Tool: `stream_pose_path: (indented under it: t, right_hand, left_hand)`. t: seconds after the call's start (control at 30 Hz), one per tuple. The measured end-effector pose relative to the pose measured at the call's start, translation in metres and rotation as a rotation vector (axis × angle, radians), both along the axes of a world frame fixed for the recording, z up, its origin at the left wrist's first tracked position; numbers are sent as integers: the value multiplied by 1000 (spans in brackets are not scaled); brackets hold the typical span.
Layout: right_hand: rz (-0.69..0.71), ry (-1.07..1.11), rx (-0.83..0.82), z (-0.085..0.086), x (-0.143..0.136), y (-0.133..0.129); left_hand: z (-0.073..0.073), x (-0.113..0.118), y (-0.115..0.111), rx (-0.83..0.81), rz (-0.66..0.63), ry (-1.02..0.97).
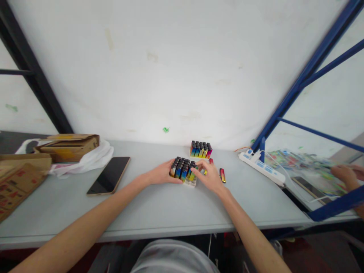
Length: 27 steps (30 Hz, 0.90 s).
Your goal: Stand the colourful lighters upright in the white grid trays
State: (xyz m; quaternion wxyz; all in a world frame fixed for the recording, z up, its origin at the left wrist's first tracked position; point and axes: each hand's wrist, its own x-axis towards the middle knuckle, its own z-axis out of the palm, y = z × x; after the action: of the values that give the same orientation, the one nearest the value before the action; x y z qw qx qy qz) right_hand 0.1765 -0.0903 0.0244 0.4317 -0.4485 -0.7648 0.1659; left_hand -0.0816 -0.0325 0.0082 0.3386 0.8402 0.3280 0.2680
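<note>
A white holder (191,184) stands mid-table, with several colourful lighters (178,171) upright in most of it. Bare slots show at its front right corner. My left hand (163,173) is wrapped round the left side of this block, thumb along the front. At the right side, my right hand (209,175) pinches a yellow-and-blue lighter (192,174) between thumb and fingers, over the holder. Whether that lighter's base is seated in a slot I cannot tell. A loose red-and-yellow lighter (222,175) lies right of my right hand, and others are partly hidden behind the hand.
Against the wall stands a second block of lighters (201,149). A phone (109,176) lies to the left, near cardboard boxes (75,148) and a white plastic bag (96,155). On the right are a power strip (263,167), a blue frame (295,89) and another person's hands (345,173).
</note>
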Motion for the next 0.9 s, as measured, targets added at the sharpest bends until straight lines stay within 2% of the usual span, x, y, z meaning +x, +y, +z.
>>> stream_pose_path:
  t: [0.4, 0.6, 0.77, 0.9]
  right_hand:
    - [48, 3, -51, 0, -3, -2]
    - [85, -130, -51, -2, -4, 2]
    - [5, -233, -1, 0, -5, 5]
    - [-42, -236, -57, 9, 17, 4]
  left_hand:
    - [0, -1, 1, -2, -14, -4]
    - [3, -1, -1, -2, -6, -4]
    - [2, -1, -1, 3, 4, 12]
    - [1, -1, 1, -2, 11, 22]
